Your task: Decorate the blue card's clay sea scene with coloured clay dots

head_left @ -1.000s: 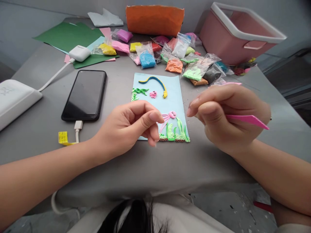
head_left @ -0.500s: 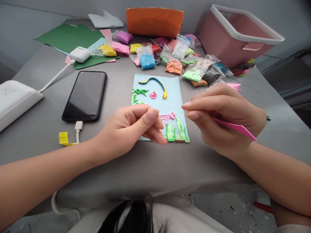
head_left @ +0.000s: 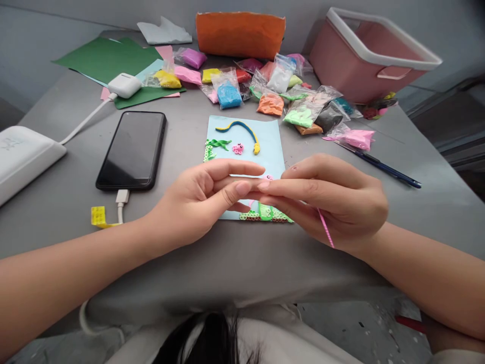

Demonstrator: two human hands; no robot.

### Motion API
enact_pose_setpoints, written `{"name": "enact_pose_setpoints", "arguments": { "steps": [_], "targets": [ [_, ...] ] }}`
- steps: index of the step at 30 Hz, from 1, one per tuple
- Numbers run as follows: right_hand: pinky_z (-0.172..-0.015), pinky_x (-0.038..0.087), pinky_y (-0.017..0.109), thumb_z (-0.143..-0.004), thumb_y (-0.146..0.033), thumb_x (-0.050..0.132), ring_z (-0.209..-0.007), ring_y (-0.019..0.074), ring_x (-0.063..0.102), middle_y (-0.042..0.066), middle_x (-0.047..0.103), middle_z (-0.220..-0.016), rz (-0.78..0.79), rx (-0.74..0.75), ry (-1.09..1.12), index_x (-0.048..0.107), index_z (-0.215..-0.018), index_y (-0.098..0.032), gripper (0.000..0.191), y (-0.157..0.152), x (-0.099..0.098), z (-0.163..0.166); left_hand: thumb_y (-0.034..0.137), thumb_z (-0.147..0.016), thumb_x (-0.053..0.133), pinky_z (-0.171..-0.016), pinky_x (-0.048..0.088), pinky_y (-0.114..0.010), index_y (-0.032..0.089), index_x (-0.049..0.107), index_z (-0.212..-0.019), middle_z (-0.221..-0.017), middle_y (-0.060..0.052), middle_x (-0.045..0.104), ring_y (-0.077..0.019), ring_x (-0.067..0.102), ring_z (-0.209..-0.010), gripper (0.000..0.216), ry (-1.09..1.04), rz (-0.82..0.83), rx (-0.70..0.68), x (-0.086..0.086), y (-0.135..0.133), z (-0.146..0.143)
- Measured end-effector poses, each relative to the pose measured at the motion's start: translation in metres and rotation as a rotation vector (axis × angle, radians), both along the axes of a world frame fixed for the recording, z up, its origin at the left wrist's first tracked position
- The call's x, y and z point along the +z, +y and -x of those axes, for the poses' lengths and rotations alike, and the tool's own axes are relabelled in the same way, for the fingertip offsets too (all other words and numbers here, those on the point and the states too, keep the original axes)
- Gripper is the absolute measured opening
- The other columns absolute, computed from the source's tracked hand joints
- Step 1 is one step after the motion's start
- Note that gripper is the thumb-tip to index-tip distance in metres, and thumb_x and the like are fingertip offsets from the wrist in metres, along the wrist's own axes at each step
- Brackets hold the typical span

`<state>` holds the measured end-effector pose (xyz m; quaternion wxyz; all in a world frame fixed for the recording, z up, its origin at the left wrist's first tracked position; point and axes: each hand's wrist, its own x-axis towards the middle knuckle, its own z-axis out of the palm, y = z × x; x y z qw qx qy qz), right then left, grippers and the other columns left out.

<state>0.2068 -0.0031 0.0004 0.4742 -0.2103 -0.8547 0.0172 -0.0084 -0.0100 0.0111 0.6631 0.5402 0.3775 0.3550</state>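
My right hand keeps a thin pink clay tool with a toothed edge tucked under its fingers. Its fingertips touch those of my left hand. My left thumb presses toward the bent fingers, while the index finger stretches out above; whatever small thing lies between the fingertips is hidden. Both hands are over a light blue card, covering part of it. On the card lie a blue and yellow clay eel, a small pink clay figure, green clay weeds and a partly covered pink clay octopus.
A black phone with a cable lies left, near a white power bank. Several bags of coloured clay spread behind the card. A blue pen lies right. A pink bin and orange box stand at the back.
My right hand has moved left and down to meet my left fingertips, turning the pink tool more upright. My left index finger has straightened. The pen and pink clay bag are now uncovered.
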Motion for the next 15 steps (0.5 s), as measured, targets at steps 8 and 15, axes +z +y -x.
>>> {"name": "enact_pose_setpoints", "arguments": {
  "steps": [8, 15],
  "targets": [
    [-0.057, 0.056, 0.024, -0.084, -0.007, 0.076, -0.066, 0.0112, 0.063, 0.002, 0.064, -0.082, 0.004, -0.049, 0.036, 0.075, -0.110, -0.025, 0.031, 0.002, -0.007, 0.001, 0.042, -0.091, 0.072, -0.084, 0.066, -0.029, 0.024, 0.075, -0.120, -0.105, -0.004, 0.083, -0.0225, 0.078, -0.100, 0.034, 0.039, -0.022, 0.012, 0.001, 0.000, 0.000],
    [-0.051, 0.052, 0.025, -0.086, -0.014, 0.077, -0.062, 0.0107, 0.060, 0.002, 0.064, -0.081, 0.029, -0.077, 0.042, 0.075, -0.113, -0.028, 0.030, 0.003, -0.009, 0.003, 0.036, -0.092, 0.073, -0.083, 0.066, -0.025, 0.023, 0.076, -0.117, -0.105, -0.003, 0.083, -0.0204, 0.078, -0.101, 0.029, -0.029, 0.028, 0.001, 0.000, 0.002, -0.001]
  ]
}}
